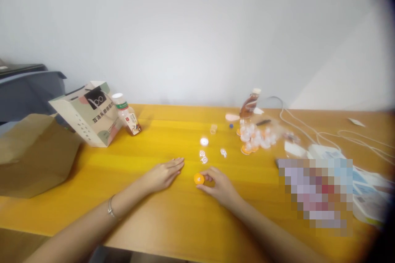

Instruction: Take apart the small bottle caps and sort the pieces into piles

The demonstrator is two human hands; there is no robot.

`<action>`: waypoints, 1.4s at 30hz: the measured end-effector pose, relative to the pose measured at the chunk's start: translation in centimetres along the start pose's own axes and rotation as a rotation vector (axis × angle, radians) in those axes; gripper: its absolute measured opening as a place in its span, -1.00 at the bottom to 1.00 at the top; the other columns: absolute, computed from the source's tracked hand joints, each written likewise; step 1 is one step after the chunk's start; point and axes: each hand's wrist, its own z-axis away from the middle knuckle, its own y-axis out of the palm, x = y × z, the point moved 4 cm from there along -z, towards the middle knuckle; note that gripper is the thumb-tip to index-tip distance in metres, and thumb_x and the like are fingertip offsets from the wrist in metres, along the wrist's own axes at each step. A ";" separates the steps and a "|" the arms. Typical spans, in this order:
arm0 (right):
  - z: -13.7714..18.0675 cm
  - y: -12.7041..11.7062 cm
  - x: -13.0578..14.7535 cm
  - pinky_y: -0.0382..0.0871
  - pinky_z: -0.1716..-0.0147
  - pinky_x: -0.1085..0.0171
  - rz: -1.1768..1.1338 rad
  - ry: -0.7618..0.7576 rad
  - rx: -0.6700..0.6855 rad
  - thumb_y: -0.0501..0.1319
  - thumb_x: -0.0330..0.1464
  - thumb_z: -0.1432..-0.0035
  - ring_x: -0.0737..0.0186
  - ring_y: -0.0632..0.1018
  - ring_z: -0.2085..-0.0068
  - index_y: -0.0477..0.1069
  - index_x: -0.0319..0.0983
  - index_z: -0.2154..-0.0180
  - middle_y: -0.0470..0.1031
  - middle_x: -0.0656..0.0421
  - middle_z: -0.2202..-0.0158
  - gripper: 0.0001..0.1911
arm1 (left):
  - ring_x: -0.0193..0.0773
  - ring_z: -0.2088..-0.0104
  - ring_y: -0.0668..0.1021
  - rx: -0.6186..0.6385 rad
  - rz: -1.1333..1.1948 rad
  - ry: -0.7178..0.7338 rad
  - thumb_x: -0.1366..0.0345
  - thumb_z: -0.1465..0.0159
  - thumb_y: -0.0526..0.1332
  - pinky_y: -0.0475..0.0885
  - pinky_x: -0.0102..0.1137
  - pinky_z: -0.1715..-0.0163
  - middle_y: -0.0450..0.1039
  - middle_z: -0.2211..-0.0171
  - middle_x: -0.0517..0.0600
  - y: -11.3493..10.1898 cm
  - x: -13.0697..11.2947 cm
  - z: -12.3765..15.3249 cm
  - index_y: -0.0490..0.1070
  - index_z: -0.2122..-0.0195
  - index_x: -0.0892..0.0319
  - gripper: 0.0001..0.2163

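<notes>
My right hand [218,185] rests on the yellow wooden table [129,181] with its fingertips pinched round a small orange round object [199,178]. My left hand [163,174] lies flat on the table just left of it, fingers stretched out and holding nothing; a bracelet sits on that wrist. A few small white pieces [203,157] lie just beyond my hands. Further right is a cluster of small clear cups with orange contents [254,137].
A printed paper bag [89,113] and a leaning drink bottle [126,116] stand at the back left, a brown paper bag [33,152] at the left edge. A brown bottle [249,104], white cables [311,131] and papers [367,197] occupy the right.
</notes>
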 end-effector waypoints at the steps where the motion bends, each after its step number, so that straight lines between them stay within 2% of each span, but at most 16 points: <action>1: 0.0 0.0 0.0 0.30 0.38 0.32 0.000 0.000 0.001 0.32 -0.36 0.07 0.26 0.42 0.38 0.42 -0.21 0.35 0.38 0.21 0.45 -0.83 | -0.21 -0.11 0.33 -0.012 0.016 -0.001 0.35 -0.34 -0.04 0.30 -0.28 -0.10 0.19 -0.14 0.09 -0.1 -0.4 0.3 0.17 -0.14 0.22 -0.66; 7: 0.0 -0.1 0.0 0.30 0.39 0.32 -0.007 0.006 0.003 0.31 -0.35 0.06 0.27 0.41 0.38 0.43 -0.20 0.34 0.38 0.22 0.45 -0.83 | -0.22 0.00 0.44 -0.135 0.118 -0.020 0.38 -0.31 0.00 0.38 -0.30 -0.03 0.31 -0.06 0.09 -0.2 -1.0 0.7 0.34 -0.01 0.21 -0.72; 14: 0.0 -0.1 0.1 0.30 0.39 0.31 -0.005 0.002 0.000 0.31 -0.35 0.06 0.26 0.41 0.38 0.42 -0.20 0.35 0.37 0.21 0.45 -0.84 | -0.26 0.02 0.46 -0.230 0.129 0.042 0.36 -0.32 0.00 0.34 -0.26 -0.06 0.38 0.00 0.07 -1.5 -1.8 -0.2 0.35 0.03 0.18 -0.75; 16: 0.0 0.0 0.1 0.31 0.39 0.31 -0.008 -0.007 -0.011 0.31 -0.35 0.06 0.26 0.41 0.38 0.41 -0.20 0.35 0.37 0.22 0.45 -0.83 | -0.28 0.08 0.49 -0.221 0.093 0.089 0.36 -0.33 0.00 0.33 -0.27 -0.03 0.43 0.06 0.04 -1.8 -2.8 -1.0 0.38 0.08 0.18 -0.78; 18: 0.0 0.0 0.1 0.31 0.38 0.31 -0.014 -0.022 -0.013 0.31 -0.36 0.06 0.26 0.41 0.38 0.41 -0.20 0.35 0.37 0.22 0.45 -0.83 | -0.30 0.17 0.51 -0.196 0.041 0.142 0.34 -0.33 0.01 0.36 -0.32 0.08 0.47 0.16 0.01 -1.6 -3.9 -1.9 0.40 0.15 0.17 -0.81; 20: 0.0 0.1 0.0 0.32 0.39 0.31 -0.011 -0.037 -0.007 0.31 -0.37 0.06 0.26 0.41 0.39 0.40 -0.20 0.35 0.36 0.22 0.46 -0.84 | -0.31 0.25 0.50 -0.165 -0.023 0.174 0.32 -0.34 0.01 0.33 -0.35 0.19 0.48 0.26 0.00 -1.1 -4.8 -2.9 0.40 0.22 0.18 -0.82; 23: 0.0 0.1 0.0 0.31 0.41 0.32 0.007 -0.049 -0.008 0.31 -0.35 0.06 0.26 0.41 0.40 0.40 -0.20 0.37 0.35 0.23 0.48 -0.84 | -0.32 0.30 0.47 -0.137 -0.107 0.207 0.31 -0.35 0.00 0.26 -0.35 0.23 0.46 0.34 -0.02 -0.3 -5.5 -3.8 0.37 0.28 0.19 -0.82; 29: -0.1 0.1 0.0 0.31 0.43 0.31 0.012 -0.055 -0.008 0.30 -0.37 0.05 0.26 0.40 0.42 0.37 -0.21 0.42 0.33 0.23 0.49 -0.88 | -0.31 0.27 0.44 -0.177 -0.267 0.330 0.42 -0.35 -0.03 0.21 -0.33 0.25 0.43 0.31 0.01 -0.1 -6.0 -3.7 0.33 0.26 0.23 -0.84; 42: -0.2 -0.1 0.2 0.32 0.42 0.30 -0.021 -0.061 -0.012 0.27 -0.40 0.04 0.26 0.39 0.43 0.36 -0.21 0.41 0.31 0.23 0.51 -0.90 | -0.26 0.32 0.44 -0.183 -0.413 0.437 0.46 -0.32 -0.01 0.23 -0.31 0.32 0.41 0.36 0.06 -0.6 -6.4 -3.5 0.34 0.28 0.30 -0.85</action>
